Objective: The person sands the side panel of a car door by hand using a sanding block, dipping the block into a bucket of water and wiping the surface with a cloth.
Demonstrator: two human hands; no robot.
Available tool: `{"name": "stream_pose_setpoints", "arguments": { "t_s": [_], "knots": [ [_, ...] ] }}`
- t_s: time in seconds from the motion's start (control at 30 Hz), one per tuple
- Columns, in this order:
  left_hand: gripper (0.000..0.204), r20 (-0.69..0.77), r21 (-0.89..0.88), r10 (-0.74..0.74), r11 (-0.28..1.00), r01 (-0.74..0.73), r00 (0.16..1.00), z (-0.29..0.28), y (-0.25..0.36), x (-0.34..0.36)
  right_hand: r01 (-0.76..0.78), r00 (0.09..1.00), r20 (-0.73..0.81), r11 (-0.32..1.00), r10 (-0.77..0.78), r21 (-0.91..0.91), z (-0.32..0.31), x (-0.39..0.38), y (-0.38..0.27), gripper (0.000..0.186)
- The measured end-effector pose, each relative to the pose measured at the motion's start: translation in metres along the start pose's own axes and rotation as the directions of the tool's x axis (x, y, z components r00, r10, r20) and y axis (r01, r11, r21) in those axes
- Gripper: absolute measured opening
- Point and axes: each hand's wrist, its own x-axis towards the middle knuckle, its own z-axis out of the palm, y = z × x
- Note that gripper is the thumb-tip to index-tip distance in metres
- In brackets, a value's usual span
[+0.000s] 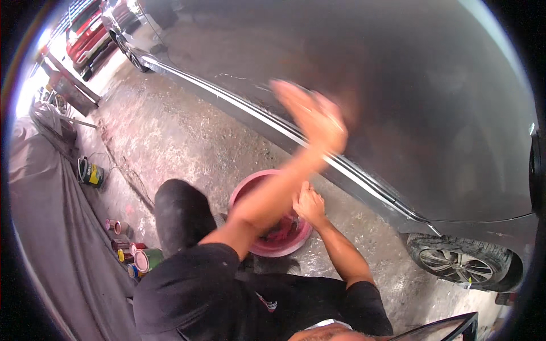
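My left hand (315,119) reaches across to the dark grey car door (398,131), fingers stretched out along the panel. Motion blurs that hand, and whatever lies beneath the palm is hidden. Wet streaks shine on the paint beside the fingertips. Below that forearm stands a round pink basin (272,249), partly covered by the arm, with dark, reddish contents. At the basin's right rim is my right hand (310,204), its fingers curled. What they close on, if anything, cannot be made out.
A bright trim strip (352,170) runs along the door's lower part, with a wheel (458,264) at lower right. Several paint cans (149,260) and a black bucket (91,172) stand left by a grey draped cover (57,227). A red vehicle (85,37) is far left.
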Motion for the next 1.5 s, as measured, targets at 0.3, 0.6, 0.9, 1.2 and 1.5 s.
{"name": "stream_pose_setpoints", "arguments": {
  "t_s": [0.3, 0.6, 0.9, 1.2, 1.5],
  "knots": [
    [0.071, 0.03, -0.027, -0.333, 0.942, 0.334, 0.942, -0.037, -0.12, 0.076, -0.015, 0.999, 0.036, 0.999, 0.016, -0.03, -0.009, -0.002, -0.047, 0.049],
    [0.072, 0.165, 0.155, -0.431, 0.9, 0.408, 0.887, -0.065, -0.087, 0.067, 0.074, 0.993, 0.099, 0.996, -0.069, -0.051, -0.021, 0.019, -0.057, 0.038],
    [0.076, 0.139, -0.067, -0.034, 0.997, 0.044, 0.99, -0.037, -0.021, 0.005, -0.034, 0.974, 0.221, 0.996, 0.051, -0.081, -0.026, 0.023, -0.052, 0.024],
    [0.071, 0.183, -0.004, -0.389, 0.918, 0.396, 0.903, -0.044, -0.013, 0.033, 0.029, 0.994, 0.109, 0.998, -0.023, -0.047, -0.015, 0.019, -0.066, 0.028],
    [0.068, 0.098, 0.017, -0.356, 0.934, 0.357, 0.929, -0.035, -0.072, 0.048, 0.008, 0.995, 0.104, 0.999, -0.005, -0.031, -0.011, 0.026, -0.023, 0.03]
  ]
}}
